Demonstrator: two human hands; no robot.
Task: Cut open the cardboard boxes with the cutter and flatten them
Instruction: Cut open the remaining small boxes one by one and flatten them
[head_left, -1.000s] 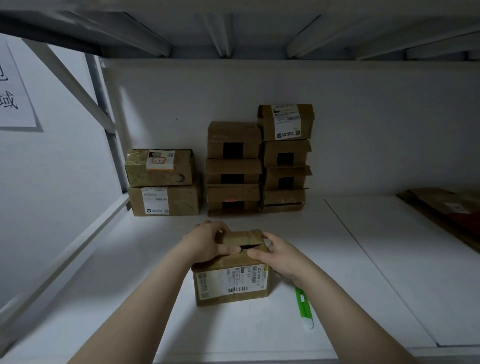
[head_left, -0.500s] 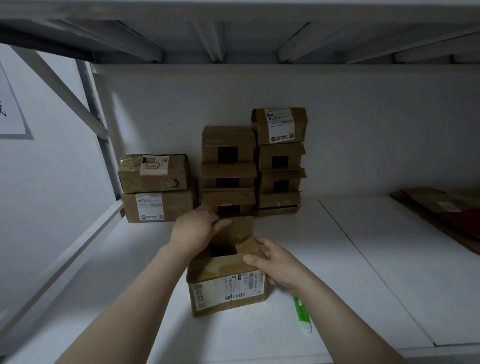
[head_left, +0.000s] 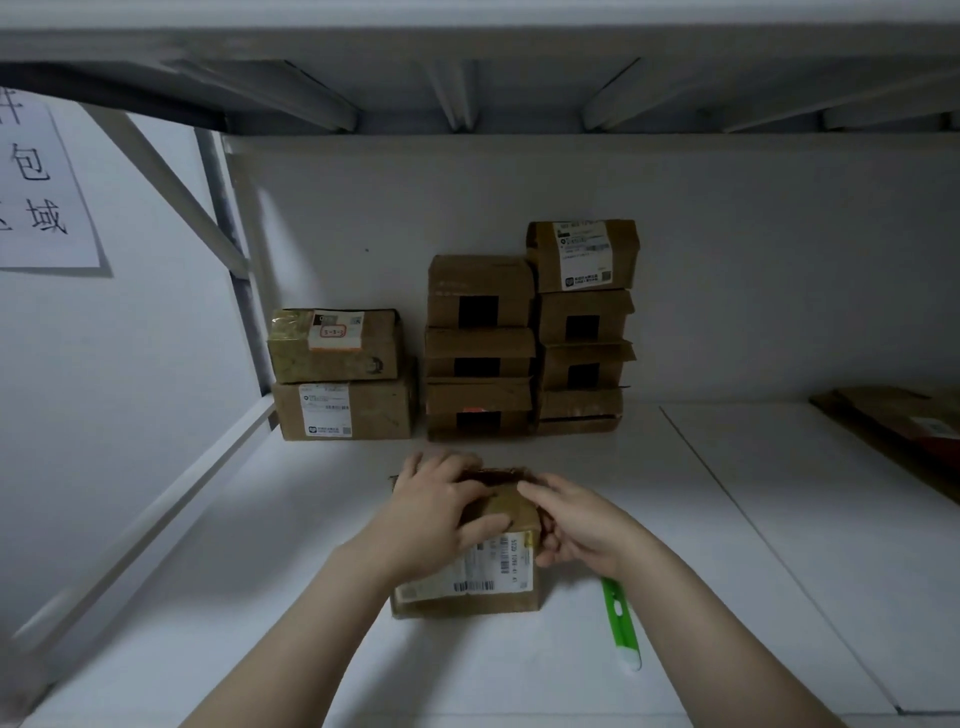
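While the cardboard box (head_left: 467, 577) sits near the front of the shelf (head_left: 519, 675), its top apparently open along the far edge, entries read as follows.

- Left hand (head_left: 436, 512): fingers spread flat, pressing the top.
- Right hand (head_left: 582, 525): forefinger laid on top, remaining fingers curled against the right wall.
- Cutter (head_left: 619, 623): lying loose just right of the box, untouched.
- Hazards: uncut bottom tape would likely resist flattening, so the box may skid. The right forearm could sweep the cutter off the shelf.
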